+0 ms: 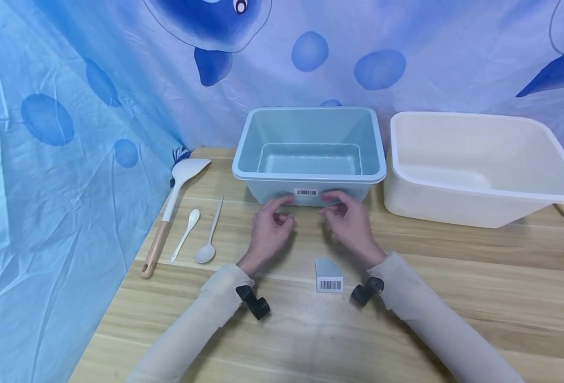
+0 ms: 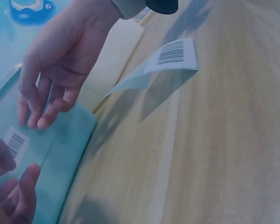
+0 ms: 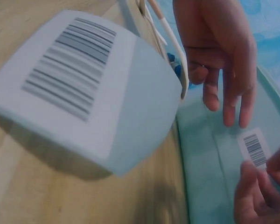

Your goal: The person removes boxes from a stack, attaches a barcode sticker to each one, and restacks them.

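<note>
Hands (image 1: 310, 226) loosely curled, holding nothing, we hover at the pale blue plastic bin's (image 1: 310, 173) barcode sticker (image 1: 305, 192). Gripping the bin's front wall looks next to us.

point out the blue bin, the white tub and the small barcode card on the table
blue bin (image 1: 248, 167): head view, left rim
white tub (image 1: 478, 205): head view, front wall
barcode card (image 1: 330, 284): head view, barcode label

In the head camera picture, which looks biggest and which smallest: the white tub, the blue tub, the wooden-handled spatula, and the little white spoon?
1. White tub, the biggest.
2. Blue tub, a bit smaller.
3. Wooden-handled spatula, long but thin.
4. Little white spoon, the smallest.
All sit at a similar distance from the camera, so this order seems fair.
</note>
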{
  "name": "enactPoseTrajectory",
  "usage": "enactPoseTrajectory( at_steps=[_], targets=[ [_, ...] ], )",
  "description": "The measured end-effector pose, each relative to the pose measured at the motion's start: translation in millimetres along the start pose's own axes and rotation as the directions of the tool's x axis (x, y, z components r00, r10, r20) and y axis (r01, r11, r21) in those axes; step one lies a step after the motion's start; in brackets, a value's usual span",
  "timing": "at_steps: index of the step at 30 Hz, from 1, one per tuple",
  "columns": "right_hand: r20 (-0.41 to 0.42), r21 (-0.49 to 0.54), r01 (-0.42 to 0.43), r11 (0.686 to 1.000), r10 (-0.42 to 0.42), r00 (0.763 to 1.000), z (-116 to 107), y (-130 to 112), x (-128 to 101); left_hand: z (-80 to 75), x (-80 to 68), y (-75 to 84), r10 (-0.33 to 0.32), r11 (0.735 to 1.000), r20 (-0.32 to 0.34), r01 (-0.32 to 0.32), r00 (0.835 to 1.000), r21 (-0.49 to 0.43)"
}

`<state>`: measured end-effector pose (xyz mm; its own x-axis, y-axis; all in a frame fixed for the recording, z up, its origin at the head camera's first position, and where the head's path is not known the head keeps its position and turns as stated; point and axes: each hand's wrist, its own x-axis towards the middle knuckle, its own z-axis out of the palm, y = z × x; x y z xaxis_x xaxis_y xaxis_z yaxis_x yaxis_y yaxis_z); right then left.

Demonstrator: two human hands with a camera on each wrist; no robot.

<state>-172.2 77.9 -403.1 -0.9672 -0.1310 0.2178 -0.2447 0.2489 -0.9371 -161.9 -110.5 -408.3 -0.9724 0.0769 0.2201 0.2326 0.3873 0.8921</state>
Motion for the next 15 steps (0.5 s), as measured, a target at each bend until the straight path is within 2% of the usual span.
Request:
enactPoseTrajectory(
  at_steps=[6, 8, 15],
  targets=[
    [0.165, 0.094, -0.056, 0.994, 0.04, 0.985, 3, -2, 9, 1.6, 9.9, 2.4, 0.034, 0.995, 0.092, -0.025, 0.995, -0.098],
    [0.189, 0.13, -0.072, 0.989, 0.047, 0.981, 5, -2, 13, 3.5, 14.9, 3.1, 0.048, 0.994, 0.104, -0.037, 0.993, -0.105],
    [0.198, 0.096, -0.145, 0.985, 0.124, 0.972, 12, 2, 14, 7.8, 22.0, -4.0, 0.025, 1.0, 0.111, -0.025, 0.994, -0.001]
  ],
)
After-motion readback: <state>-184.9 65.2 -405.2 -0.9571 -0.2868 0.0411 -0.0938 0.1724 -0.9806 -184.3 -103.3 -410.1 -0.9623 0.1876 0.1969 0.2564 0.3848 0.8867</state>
